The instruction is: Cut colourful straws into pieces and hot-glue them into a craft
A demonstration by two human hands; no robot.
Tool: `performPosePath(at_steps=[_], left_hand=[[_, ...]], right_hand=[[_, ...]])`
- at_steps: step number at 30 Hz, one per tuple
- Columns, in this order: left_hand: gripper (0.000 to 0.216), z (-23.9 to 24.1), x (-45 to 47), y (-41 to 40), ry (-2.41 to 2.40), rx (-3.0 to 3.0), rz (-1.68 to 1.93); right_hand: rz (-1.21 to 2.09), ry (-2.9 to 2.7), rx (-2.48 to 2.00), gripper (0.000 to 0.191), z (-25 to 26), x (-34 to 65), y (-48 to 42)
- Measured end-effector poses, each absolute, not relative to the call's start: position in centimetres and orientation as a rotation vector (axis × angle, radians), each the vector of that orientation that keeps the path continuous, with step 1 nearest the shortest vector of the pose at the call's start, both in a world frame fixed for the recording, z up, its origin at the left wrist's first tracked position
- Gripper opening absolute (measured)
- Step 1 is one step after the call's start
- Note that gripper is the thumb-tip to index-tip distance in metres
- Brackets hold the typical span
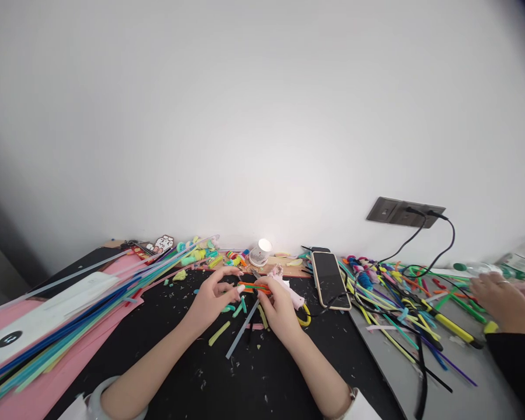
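Orange and green pipe cleaners [250, 286] lie side by side as a short bundle between my two hands. The fingers and thumb of my left hand [214, 297] close around the bundle's left end. My right hand [280, 303] pinches its right end, with the fingertips partly hidden. Just below, a translucent pale stick [241, 331], which looks like a glue stick, slants over the black mat. A pale pink glue gun [294, 293] lies behind my right hand, partly covered by it. Several short green and yellow pipe cleaner pieces [219, 333] are scattered under my hands.
A lit white cup-shaped lamp [261, 252] stands by the wall. To the right lie a phone [331, 280], many pipe cleaners, yellow-black pliers [452, 326] and cables from a wall socket [405, 213]. Another person's hand [501, 300] reaches in there. Long pipe cleaners [91, 315] cover the left side.
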State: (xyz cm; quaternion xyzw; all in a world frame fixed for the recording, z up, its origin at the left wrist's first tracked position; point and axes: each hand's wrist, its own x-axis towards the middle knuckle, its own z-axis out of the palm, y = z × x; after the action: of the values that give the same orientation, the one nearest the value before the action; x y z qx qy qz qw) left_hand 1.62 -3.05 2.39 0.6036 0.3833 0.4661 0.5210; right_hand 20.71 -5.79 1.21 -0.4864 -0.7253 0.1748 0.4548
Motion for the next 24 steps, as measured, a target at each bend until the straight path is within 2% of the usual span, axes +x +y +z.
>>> performPosePath(at_steps=[11, 24], left_hand=[[0.050, 2.7, 1.4, -2.7, 1.139, 1.266, 1.211], [0.047, 1.7, 0.5, -1.7, 1.133, 1.268, 1.415]], right_hand=[[0.445, -1.917, -1.145, 0.018, 1.1, 20.6, -6.1], [0.407, -1.875, -1.186, 0.018, 0.8, 20.8, -6.0]])
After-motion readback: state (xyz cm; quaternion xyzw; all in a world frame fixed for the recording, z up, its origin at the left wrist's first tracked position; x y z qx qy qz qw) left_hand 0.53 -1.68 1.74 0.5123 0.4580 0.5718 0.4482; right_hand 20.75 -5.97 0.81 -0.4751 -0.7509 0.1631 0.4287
